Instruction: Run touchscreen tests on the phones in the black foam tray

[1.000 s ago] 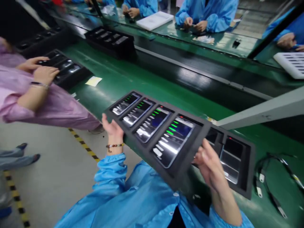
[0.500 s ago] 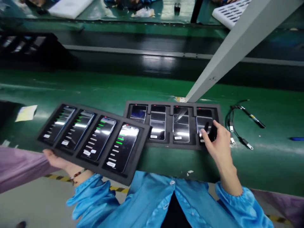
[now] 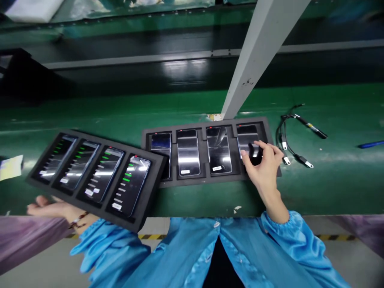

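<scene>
My right hand (image 3: pixel 265 166) is at the rightmost smartphone (image 3: pixel 248 134) in the lower foam tray (image 3: pixel 207 180). Its thumb and fingers span the phone, which still sits in its slot, its lower part hidden by the hand. Three more phones with dark screens lie in this tray, the leftmost partly covered. A second dark foam tray (image 3: pixel 140 212), tilted, overlaps the lower tray's left end; its phones, such as the rightmost one (image 3: pixel 132 186), show green and white lines. Beneath it my left hand (image 3: pixel 49 208) reaches out palm up, fingers loosely apart and clear of its edge, with the tray over my wrist.
Black cables (image 3: pixel 288 140) with metal-tipped plugs lie right of the trays, and a blue pen (image 3: pixel 372 144) farther right. A grey post (image 3: pixel 249 68) rises behind the lower tray. A yellowish paper (image 3: pixel 11 168) lies at far left. A black box (image 3: pixel 21 76) stands behind.
The view has shifted. The tilted tray covers less of the lower tray's near side, and my left fingers now show beyond its edge. My right hand stays at the same phone.
</scene>
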`<state>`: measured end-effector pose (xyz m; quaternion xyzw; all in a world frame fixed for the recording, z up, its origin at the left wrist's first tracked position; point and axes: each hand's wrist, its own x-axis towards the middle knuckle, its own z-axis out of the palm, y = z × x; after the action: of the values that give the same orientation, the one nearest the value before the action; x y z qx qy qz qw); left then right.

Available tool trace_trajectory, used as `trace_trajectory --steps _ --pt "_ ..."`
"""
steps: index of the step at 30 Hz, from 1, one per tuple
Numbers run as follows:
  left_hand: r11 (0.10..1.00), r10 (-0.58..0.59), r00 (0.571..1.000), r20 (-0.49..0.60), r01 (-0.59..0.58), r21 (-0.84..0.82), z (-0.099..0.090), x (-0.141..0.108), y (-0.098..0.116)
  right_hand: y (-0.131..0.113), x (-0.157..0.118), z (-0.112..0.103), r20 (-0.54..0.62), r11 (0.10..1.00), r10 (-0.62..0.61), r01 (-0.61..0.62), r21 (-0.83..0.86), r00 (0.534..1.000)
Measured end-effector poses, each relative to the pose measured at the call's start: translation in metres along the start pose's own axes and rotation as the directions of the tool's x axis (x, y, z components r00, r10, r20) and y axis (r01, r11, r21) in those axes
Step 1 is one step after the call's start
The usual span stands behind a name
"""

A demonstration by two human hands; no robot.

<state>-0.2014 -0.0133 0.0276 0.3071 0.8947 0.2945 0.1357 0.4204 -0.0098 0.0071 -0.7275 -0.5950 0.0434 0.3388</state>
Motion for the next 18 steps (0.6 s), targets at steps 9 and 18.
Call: trace_trajectory --steps 9,18 --pt "0.935 -0.349 0.870 -0.347 0.298 -0.193 -0.003 0.038 -0.024 -0.068 -0.012 0.018 0.296 0.988 -0.123 0.087 0.131 0.947" --pt "0.940 -0.337 0.866 -0.370 0.285 -0.190 -0.001 0.051 -0.027 -0.080 -0.015 0.024 0.288 0.974 -0.219 0.189 0.127 0.932"
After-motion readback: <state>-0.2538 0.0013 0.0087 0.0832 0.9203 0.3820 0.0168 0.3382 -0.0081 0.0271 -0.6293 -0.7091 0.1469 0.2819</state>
